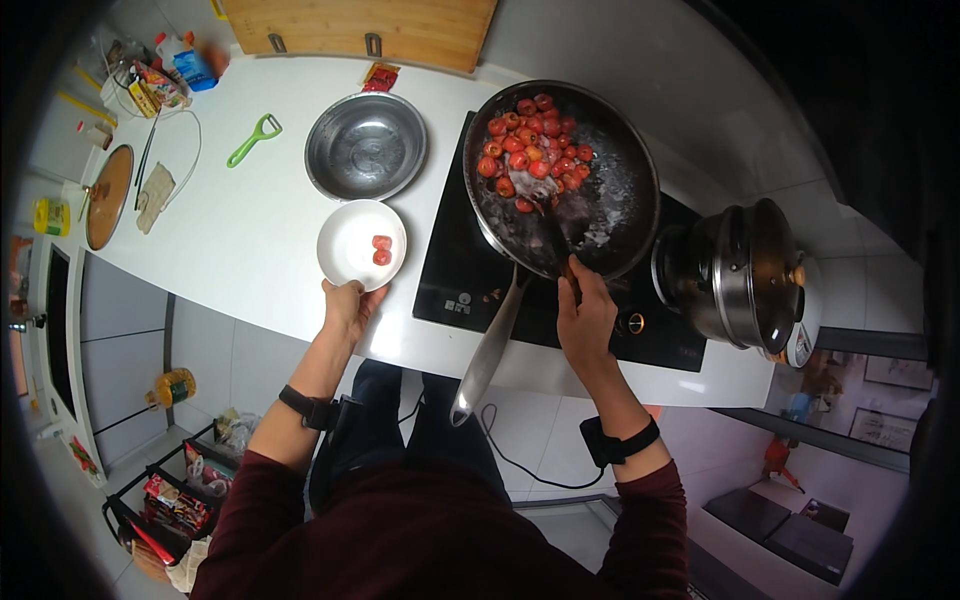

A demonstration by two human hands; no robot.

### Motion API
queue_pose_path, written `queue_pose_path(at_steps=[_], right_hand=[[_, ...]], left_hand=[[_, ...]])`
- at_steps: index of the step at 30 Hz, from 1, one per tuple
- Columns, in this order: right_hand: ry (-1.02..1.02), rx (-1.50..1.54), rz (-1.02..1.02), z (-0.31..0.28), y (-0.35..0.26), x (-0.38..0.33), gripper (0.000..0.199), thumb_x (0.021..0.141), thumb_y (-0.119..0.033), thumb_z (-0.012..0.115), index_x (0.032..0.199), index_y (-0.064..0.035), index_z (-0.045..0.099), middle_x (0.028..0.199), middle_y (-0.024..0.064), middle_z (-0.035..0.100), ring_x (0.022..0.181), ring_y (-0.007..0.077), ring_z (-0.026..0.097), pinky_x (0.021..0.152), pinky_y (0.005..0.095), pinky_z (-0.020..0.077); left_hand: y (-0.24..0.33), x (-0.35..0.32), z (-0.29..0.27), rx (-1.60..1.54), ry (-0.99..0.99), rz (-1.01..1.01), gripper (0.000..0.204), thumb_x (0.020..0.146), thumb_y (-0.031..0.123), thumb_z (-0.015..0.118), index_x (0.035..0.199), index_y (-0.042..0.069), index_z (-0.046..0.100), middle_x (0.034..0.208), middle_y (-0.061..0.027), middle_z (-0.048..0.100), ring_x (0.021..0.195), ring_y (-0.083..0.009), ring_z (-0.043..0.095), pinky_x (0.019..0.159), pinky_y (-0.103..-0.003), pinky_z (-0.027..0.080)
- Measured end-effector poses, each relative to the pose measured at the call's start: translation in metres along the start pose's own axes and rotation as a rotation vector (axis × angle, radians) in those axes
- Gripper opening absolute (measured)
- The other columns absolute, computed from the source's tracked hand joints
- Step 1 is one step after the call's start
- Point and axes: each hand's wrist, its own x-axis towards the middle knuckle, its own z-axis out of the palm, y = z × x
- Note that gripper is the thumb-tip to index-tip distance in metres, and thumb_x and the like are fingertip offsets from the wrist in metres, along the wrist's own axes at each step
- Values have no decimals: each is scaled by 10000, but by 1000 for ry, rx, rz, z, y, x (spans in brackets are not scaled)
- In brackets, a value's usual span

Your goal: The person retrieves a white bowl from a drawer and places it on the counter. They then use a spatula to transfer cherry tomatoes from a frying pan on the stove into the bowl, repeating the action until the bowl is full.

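My left hand [350,305] grips the near rim of a small white plate [352,255] that carries two red fruit pieces [381,249]. My right hand [586,312] is closed on the handle of a dark spatula [548,215] whose blade reaches into a black frying pan [620,170]. Many glazed red fruits [530,145] lie heaped at the pan's far left side, with whitish syrup on its right. The pan sits on a black induction hob [455,270], its long metal handle [487,350] pointing toward me between my arms.
An empty steel bowl [366,146] stands behind the plate, a green peeler [253,139] to its left. A lidded steel pot [745,275] sits right of the pan. A wooden board [360,25] leans at the back; bottles and packets [165,75] crowd the far left.
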Motion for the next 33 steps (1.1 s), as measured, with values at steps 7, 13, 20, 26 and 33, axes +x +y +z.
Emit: queue_pose_path(at_steps=[7,13,20,26,33], right_hand=[[79,19,-91,2,8,-5,296,884,-46,618,1166,44,609,946,194,652,796,301,673,676,346,536],[126,18,-158,-12,6,-7,299,878,-43,624,1163,46,613,914,182,647,741,297,668,616,340,532],[87,-52,-210,-77,-35,-3,294,873,-21,622,1158,54,615,818,143,601,631,240,617,552,308,494],[116,-358,-419,-117,-69,-3,329,826,-14,652,1155,6,642,799,72,570,532,182,564,467,261,462],[145,-578,-495,-124,-79,-2,353,796,-19,670,1148,-41,661,793,56,552,522,171,547,458,264,451]], left_hand=[[26,-35,-7,30,-78,71,536,788,-103,419,1245,76,203,1226,-290,393,967,-410,640,708,-358,650],[71,-67,22,40,-230,171,561,767,-55,483,1248,74,225,1170,-273,430,937,-397,659,706,-353,643],[84,-86,90,29,-421,158,637,743,16,562,1273,92,217,1126,-209,399,980,-301,594,700,-388,644],[75,-95,125,56,-517,162,622,751,42,579,1268,72,235,1200,-217,389,1102,-371,568,739,-420,633],[66,-96,130,7,-553,100,590,762,31,573,1250,84,247,1192,-195,407,1025,-324,613,738,-427,633]])
